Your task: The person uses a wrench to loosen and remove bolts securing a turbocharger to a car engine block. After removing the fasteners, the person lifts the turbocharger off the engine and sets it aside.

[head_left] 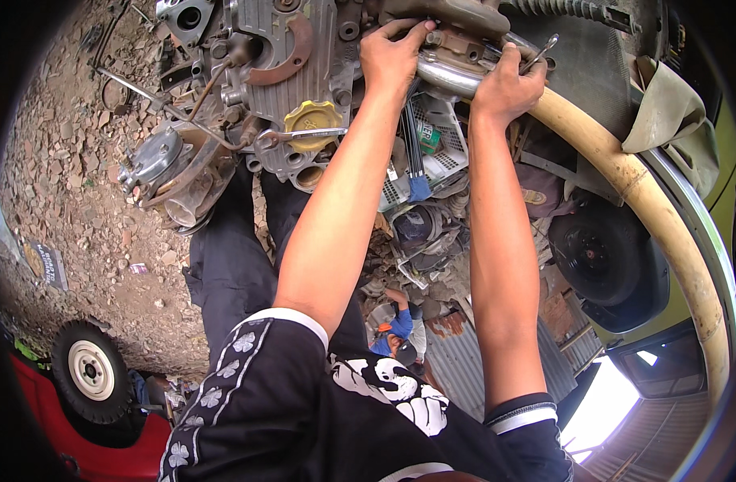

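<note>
My left hand [388,64] grips the edge of a rusty metal manifold [452,18], fingertips near a bolt [435,38]. Below the manifold runs a shiny curved metal pipe [452,76]. My right hand [509,88] is closed on a small silver wrench [548,46] at the manifold's right end. Left of my left forearm, another wrench [320,132] lies across a yellow cap [310,120] on a dirty engine casing [271,88].
A grey plastic crate [452,161] sits below my hands. A bamboo pole [641,185] curves down the right beside a green vehicle [721,201]. Lower down are a person in blue [396,325] and corrugated sheets [456,361]. Left are gravel [79,209] and a spare wheel [91,369].
</note>
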Motion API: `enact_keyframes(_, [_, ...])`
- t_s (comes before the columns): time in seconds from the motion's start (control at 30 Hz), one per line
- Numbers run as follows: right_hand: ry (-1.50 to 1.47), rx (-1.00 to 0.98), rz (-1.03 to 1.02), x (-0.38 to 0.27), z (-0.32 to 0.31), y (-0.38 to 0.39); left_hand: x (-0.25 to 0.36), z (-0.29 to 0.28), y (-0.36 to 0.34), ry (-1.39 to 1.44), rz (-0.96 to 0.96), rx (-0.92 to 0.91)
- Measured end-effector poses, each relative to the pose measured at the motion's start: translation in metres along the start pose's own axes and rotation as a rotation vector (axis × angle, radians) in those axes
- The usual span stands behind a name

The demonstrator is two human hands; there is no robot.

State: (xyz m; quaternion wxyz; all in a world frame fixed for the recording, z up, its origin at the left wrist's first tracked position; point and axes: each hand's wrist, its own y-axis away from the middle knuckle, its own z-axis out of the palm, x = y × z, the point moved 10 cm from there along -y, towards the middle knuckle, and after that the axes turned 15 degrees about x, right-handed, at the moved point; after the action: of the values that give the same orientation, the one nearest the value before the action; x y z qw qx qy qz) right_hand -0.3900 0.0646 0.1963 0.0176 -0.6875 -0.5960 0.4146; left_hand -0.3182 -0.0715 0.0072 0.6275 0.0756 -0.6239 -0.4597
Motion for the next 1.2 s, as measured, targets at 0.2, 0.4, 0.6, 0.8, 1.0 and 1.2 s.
enact_keyframes(0.2, [-0.019, 0.002, 0.015, 0.000, 0.000, 0.000, -0.003, 0.003, -0.006, 0.047, -0.072, -0.012])
enact_keyframes(0.4, [-0.016, 0.006, 0.018, 0.004, 0.000, 0.000, 0.018, -0.004, -0.006, -0.252, 0.178, 0.060])
enact_keyframes(0.6, [-0.002, 0.010, 0.010, 0.002, -0.001, 0.000, -0.020, 0.012, -0.014, 0.057, -0.112, -0.097])
enact_keyframes(0.8, [-0.001, 0.008, 0.008, 0.000, 0.000, 0.000, -0.019, 0.013, -0.016, -0.015, -0.147, -0.084])
enact_keyframes(1.0, [0.005, 0.011, 0.012, 0.001, -0.001, -0.001, 0.019, -0.001, -0.006, -0.322, 0.180, 0.036])
enact_keyframes(1.2, [0.031, 0.001, 0.001, 0.006, 0.001, -0.001, 0.020, -0.007, -0.001, -0.263, 0.155, 0.130])
